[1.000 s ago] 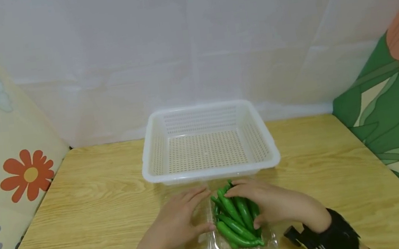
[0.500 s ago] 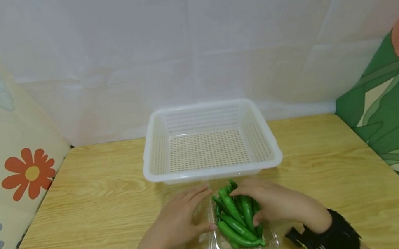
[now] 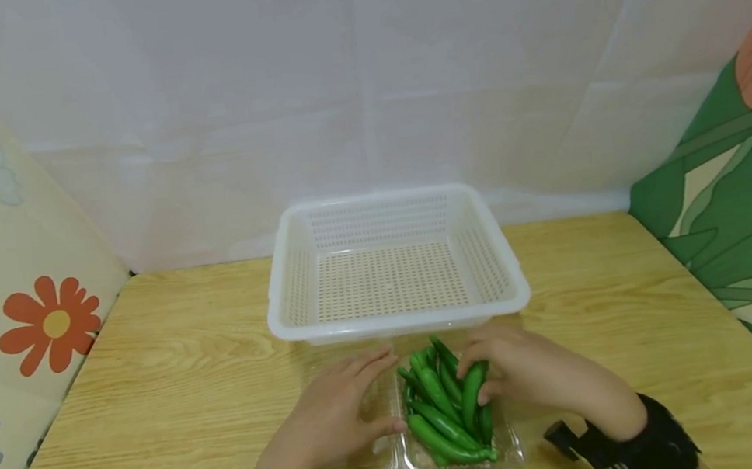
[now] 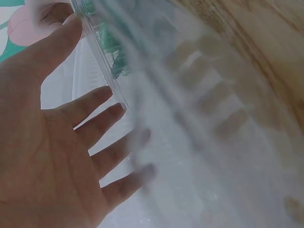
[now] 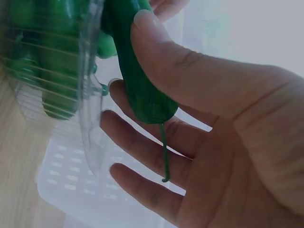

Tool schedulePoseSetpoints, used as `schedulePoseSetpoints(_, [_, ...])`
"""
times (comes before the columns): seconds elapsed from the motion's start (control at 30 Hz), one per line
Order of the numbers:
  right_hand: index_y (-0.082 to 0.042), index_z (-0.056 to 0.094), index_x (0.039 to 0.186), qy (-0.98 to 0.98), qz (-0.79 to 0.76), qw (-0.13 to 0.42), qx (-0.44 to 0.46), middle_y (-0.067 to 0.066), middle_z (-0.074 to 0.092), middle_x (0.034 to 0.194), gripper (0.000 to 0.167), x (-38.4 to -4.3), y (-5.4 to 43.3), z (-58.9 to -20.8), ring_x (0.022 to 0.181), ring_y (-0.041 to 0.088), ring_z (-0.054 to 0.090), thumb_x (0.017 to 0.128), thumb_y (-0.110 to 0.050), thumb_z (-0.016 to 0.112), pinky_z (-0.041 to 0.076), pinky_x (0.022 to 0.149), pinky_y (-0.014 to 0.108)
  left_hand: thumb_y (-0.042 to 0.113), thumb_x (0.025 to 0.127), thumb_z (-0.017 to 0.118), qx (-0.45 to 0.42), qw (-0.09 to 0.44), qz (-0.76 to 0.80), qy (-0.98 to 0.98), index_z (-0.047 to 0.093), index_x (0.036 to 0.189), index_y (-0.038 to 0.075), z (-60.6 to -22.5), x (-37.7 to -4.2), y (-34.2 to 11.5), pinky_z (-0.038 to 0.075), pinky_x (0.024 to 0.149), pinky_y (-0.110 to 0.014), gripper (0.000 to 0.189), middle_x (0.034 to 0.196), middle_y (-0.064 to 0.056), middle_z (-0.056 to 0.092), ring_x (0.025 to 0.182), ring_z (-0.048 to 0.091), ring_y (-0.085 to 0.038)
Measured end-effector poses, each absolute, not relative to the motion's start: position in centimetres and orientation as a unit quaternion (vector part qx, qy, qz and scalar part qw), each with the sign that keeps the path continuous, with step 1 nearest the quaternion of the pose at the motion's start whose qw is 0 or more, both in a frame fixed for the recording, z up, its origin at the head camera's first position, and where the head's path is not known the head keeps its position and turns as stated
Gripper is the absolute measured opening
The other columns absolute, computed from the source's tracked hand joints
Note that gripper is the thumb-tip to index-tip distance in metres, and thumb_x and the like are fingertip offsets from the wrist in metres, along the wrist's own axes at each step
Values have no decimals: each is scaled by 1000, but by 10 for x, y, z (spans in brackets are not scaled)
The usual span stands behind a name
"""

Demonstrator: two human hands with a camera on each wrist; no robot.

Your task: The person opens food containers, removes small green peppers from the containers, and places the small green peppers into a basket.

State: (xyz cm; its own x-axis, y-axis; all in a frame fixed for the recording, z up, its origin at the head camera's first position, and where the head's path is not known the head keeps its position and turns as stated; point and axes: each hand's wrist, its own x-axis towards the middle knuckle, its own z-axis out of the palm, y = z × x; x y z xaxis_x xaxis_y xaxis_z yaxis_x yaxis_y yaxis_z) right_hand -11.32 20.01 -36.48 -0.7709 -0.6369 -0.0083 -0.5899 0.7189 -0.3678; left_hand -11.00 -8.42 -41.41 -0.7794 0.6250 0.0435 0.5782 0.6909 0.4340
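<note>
A clear plastic clamshell box [image 3: 515,448] lies unfolded on the table, green chili peppers [image 3: 445,425] heaped in its right half. My left hand [image 3: 344,406] spans the left half with fingers fairly straight. Thumb and fingertips are right at the ridge between the halves; in the left wrist view, the fingertips [image 4: 116,108] reach the box's clear edge. At the heap's right side my right hand [image 3: 522,369] pinches one chili pepper [image 5: 137,80] between thumb and fingers. The right wrist view shows its blunt end and thin curled stem beside the box wall, over the palm side.
A white perforated plastic basket [image 3: 394,322] stands right behind the box, with nothing in it. Wood-grain table surface [image 3: 176,384] extends to both sides. A white sheet [image 3: 359,96] hangs behind, and flower-print panels [image 3: 56,324] flank the table.
My right hand has shifted slightly right and drawn a pepper with it, so that it stands out from the heap. My left hand stays in place.
</note>
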Motion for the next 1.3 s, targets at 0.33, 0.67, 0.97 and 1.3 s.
schedulePoseSetpoints(0.33, [-15,74,100,921,-197,34,-336,-8,69,99,29,-114,208,-359,95,17,66,73,-12,86,58,83,39,55,85,70,324,61,220,918,41,152,20,-413,-109,-84,30,114,-55,81,158,1,35,139,40,-27])
schedulePoseSetpoints(0.67, [-15,72,102,923,-216,4,-319,-9,70,97,22,-114,211,-355,89,11,67,82,-14,81,59,77,32,55,85,70,327,56,216,918,42,151,19,-412,-109,-83,31,114,-55,81,158,0,36,139,40,-27])
schedulePoseSetpoints(0.97, [-18,69,105,923,-229,-77,-299,-14,66,94,24,-111,210,-352,80,1,61,83,-14,80,57,67,26,55,84,70,331,51,214,918,42,151,18,-413,-109,-83,30,114,-54,82,158,0,36,141,38,-26])
schedulePoseSetpoints(1.3, [-12,68,112,904,-235,-197,-297,-9,65,95,37,-116,212,-353,75,1,55,79,-3,81,51,58,21,55,84,71,330,52,211,919,42,152,18,-413,-109,-83,30,115,-53,82,158,0,36,141,37,-26])
